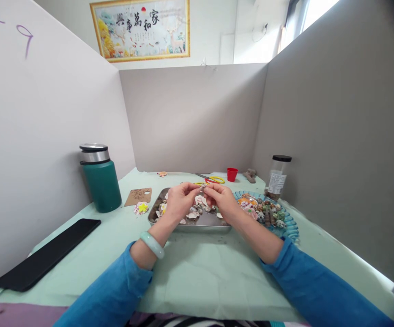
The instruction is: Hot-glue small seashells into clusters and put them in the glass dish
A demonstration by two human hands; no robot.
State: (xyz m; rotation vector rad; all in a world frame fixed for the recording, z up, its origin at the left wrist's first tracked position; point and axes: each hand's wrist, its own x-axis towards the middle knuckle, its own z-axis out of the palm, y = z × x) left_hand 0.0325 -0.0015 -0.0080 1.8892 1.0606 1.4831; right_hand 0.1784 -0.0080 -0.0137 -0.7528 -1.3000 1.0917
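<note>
Over a metal tray point(203, 229), my left hand point(180, 200) and my right hand point(222, 200) meet fingertip to fingertip. Both are closed in a pinch on one small greyish-white piece point(202, 185); it looks like a bit of shell, but my fingers cover much of it. Below them in the tray lie several pale shells point(192, 214), some heaped near the middle. Close to my right forearm stands a blue scalloped plate point(290, 222) filled with colourful shells and small stones point(265, 211).
At left are a green flask point(102, 186), a long black pad point(48, 254), a brown card point(137, 196) and a flower-like shell piece point(141, 208). Behind the tray lie yellow-handled scissors point(217, 180) and a red cup point(231, 174). A black-lidded jar point(277, 177) stands at right. Grey panels point(193, 118) enclose the table.
</note>
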